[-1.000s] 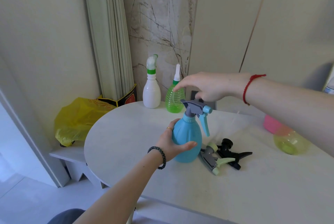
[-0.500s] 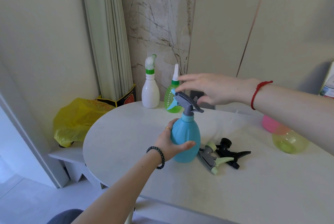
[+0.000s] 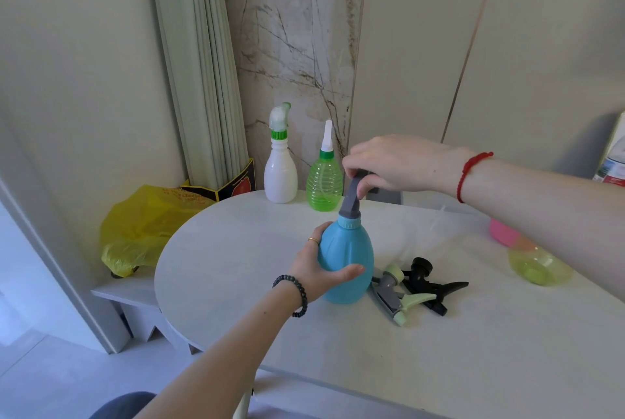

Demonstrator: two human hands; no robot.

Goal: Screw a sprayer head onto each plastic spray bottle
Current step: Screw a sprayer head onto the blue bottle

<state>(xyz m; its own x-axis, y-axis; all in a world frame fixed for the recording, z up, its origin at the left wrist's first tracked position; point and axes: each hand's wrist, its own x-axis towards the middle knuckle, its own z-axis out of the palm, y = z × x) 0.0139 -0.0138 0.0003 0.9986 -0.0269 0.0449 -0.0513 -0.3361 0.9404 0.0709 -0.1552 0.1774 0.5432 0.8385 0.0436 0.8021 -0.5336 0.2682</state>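
Now right hand (image 3: 399, 161) hides turned sprayer head (image 3: 353, 197).

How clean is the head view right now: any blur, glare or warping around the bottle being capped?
Head view: blue bottle and both hands sharp, no motion blur; soft even daylight, faint shadows on the table, no glare; wide-angle warp bows the wall panel lines and stretches the right forearm at the frame edge.
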